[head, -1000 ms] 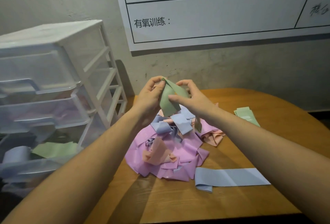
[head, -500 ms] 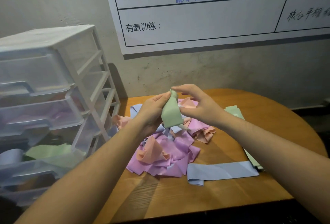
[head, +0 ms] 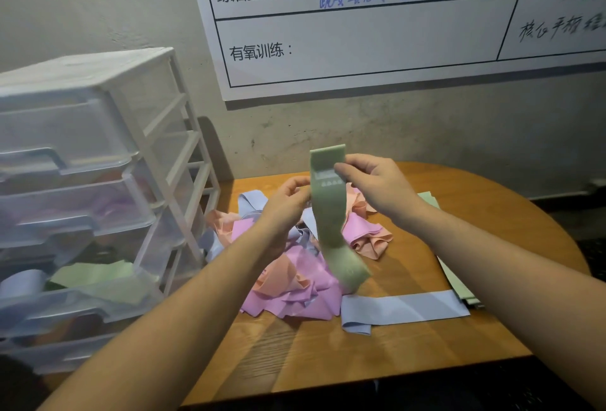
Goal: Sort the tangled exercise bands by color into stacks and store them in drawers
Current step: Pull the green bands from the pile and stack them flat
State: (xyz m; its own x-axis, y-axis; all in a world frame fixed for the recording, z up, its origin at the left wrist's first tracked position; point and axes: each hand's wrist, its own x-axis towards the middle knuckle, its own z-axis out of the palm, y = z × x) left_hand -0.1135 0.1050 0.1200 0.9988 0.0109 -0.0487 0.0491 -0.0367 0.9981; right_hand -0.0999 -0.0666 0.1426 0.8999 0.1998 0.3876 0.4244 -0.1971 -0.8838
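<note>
A green band (head: pixel 329 213) hangs unfolded above the tangled pile (head: pixel 295 286) of pink, peach and blue bands. My right hand (head: pixel 373 181) pinches its top end, and my left hand (head: pixel 288 200) holds its left edge a little lower. The band's lower end dangles blurred over the pile. A blue band (head: pixel 403 310) lies flat in front of the pile. A green stack (head: pixel 454 279) lies at the right, mostly hidden behind my right forearm.
A white plastic drawer unit (head: pixel 98 181) stands at the left of the round wooden table (head: pixel 360 355); its lower open drawer (head: pixel 82 292) holds green and blue bands. A whiteboard (head: pixel 377 33) hangs on the wall behind.
The green band was bunched between both hands; now it is pulled out long and raised, hanging down from my right hand. My left hand has slid lower on it.
</note>
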